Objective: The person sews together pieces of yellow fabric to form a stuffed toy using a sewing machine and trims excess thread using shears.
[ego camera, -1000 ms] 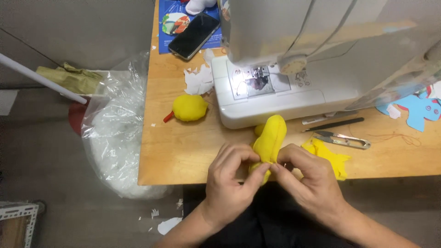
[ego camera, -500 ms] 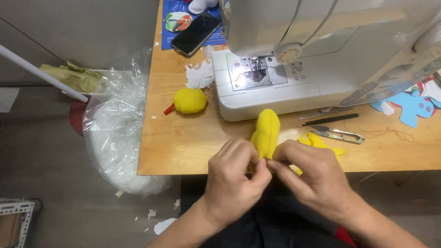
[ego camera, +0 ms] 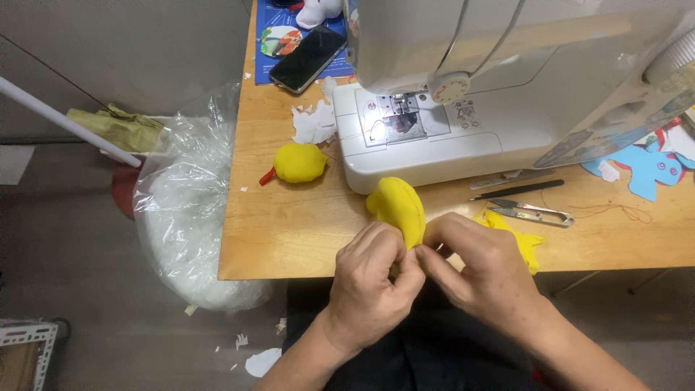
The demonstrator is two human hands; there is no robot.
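Left hand (ego camera: 373,279) and right hand (ego camera: 481,271) both pinch the yellow stuffed piece (ego camera: 400,206) at its lower end, bracing it above the table (ego camera: 289,232) edge for close fingertip control.

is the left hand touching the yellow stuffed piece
Touching. The head view shows the left hand pinching the lower end of the yellow stuffed piece, fingers closed on the fabric opposite the right hand.

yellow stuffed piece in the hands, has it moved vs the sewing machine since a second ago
No, hardly. The yellow stuffed piece stays pinched by the left hand and right hand, its top just before the sewing machine base.
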